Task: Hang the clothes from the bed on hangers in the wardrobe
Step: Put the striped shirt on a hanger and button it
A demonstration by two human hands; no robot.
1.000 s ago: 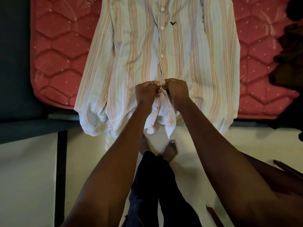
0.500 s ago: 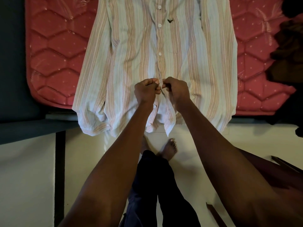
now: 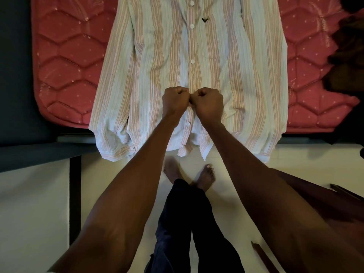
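Pale tiled floor below, red quilted mattress above, its edge running across the view. Long-sleeved white shirt with pink and tan stripes lies flat, front up, on the mattress; long axis runs straight away from the person, collar end far, hem and cuffs hanging over the near mattress edge. Button placket sits dead centre, directly ahead of both hands. Left hand and right hand meet knuckle to knuckle on the placket, low on the shirt, each curled into a loose fist and pinching the cloth edge at one button position; fingertips are tucked under, so the button itself cannot be seen. Both forearms reach forward almost symmetrically, neither hand clearly nearer. Judging by the closed buttons above and two below, the step in hand looks like buttoning or unbuttoning; which cannot be told. Dark heaped garments wait at the right of the mattress. No hanger clearly identifiable.
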